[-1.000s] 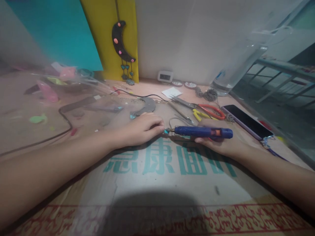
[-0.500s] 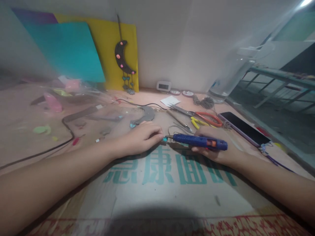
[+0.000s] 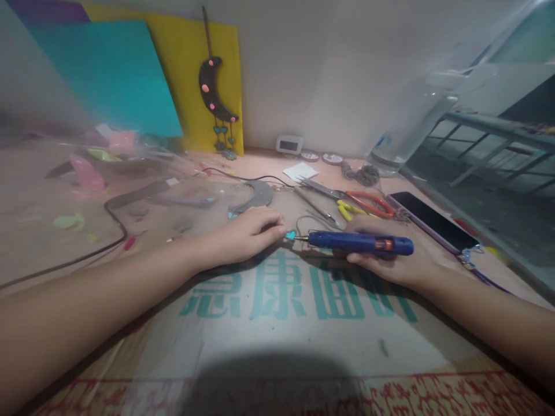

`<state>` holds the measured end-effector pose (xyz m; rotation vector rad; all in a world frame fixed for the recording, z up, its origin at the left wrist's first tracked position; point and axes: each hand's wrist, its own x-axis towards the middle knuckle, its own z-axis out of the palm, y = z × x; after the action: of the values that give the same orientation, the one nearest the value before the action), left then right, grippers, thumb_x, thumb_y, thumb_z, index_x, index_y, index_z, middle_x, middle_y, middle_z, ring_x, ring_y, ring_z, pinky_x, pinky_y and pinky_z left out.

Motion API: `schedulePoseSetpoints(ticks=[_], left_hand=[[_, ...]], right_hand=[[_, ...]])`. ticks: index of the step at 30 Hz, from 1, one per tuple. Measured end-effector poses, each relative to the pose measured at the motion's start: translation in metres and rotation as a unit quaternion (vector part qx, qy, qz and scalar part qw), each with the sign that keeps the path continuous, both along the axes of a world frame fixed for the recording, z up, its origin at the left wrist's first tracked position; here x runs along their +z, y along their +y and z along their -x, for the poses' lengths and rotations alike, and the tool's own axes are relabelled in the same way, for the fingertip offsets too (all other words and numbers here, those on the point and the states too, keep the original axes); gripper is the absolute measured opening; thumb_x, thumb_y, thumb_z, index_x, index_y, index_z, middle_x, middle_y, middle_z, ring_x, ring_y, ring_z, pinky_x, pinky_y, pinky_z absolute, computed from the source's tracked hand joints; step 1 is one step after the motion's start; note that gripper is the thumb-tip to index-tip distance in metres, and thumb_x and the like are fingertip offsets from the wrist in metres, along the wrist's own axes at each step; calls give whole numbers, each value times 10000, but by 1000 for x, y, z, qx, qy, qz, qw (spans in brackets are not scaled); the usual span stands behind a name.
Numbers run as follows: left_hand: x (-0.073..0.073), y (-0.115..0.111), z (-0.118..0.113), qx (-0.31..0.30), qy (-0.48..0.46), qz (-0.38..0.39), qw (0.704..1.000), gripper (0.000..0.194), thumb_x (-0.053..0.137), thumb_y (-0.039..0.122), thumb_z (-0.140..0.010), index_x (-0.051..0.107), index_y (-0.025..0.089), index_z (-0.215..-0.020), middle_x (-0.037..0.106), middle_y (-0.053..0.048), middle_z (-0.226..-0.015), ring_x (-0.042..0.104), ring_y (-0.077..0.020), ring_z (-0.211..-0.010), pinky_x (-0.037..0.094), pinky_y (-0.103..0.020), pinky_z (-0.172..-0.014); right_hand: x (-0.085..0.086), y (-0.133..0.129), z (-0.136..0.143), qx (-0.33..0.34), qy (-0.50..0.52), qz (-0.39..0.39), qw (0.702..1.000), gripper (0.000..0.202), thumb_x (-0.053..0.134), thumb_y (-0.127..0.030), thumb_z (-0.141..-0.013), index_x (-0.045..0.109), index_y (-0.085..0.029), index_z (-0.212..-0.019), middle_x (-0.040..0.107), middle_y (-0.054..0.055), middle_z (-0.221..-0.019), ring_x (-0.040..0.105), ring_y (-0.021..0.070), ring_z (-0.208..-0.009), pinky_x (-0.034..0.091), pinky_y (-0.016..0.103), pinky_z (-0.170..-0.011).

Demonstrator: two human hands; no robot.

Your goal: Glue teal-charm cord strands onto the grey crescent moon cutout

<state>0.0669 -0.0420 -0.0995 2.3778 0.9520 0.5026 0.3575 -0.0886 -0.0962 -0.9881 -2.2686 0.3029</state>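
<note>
Blue glue gun (image 3: 358,242) in the right hand (image 3: 390,267), lying roughly level, nozzle pointing toward the left hand (image 3: 255,234). Right fingers closed around the body; the thumb shows below it, the rest partly hidden behind. Left fingers pinched nearly shut on the edge of a small turquoise piece (image 3: 290,235), apparently heart-shaped, which juts out past the fingertips. Piece sits between the two hands, over the near part of the work area; nozzle tip at or just beside its right edge, contact not resolvable. Any glue on it: too small to tell.

Below both hands: cardboard (image 3: 243,335) printed with green characters and a red border, on a pinkish surface (image 3: 264,159). Just beyond the left hand, a grey crescent (image 3: 260,197). Behind the nozzle, a pencil-like tool (image 3: 318,207) lying aslant; next to it, scissors (image 3: 323,190) with red-orange handles and a yellow-handled tool (image 3: 344,212), partly covered by the right hand. Phone (image 3: 433,222) to the right of these, screen up. At the back, a white digital clock (image 3: 289,144); left of it, a dark crescent ornament (image 3: 208,86) against a yellow sheet (image 3: 182,58).
</note>
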Motion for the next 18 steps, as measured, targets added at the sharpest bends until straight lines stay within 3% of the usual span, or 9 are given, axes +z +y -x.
schedulePoseSetpoints(ticks=[7,18], left_hand=[[1,-1,0,9,-19,15,1000,332,394,419,-987,555,196,-802,616,-31,-846,578,-208,-882,421,-344,-858],[-4,2,3,17,-26,16,999,322,413,426,-983,570,198,-820,621,-40,-877,579,-219,-890,419,-356,-849]], right_hand=[[-4,3,-3,1,2,2,1000,358,636,-561,-924,645,-210,-855,676,52,-785,639,187,-697,486,305,-628],[-3,2,0,-4,-11,-28,1000,415,612,-608,-920,611,-215,-785,602,13,-671,570,157,-595,416,297,-560]])
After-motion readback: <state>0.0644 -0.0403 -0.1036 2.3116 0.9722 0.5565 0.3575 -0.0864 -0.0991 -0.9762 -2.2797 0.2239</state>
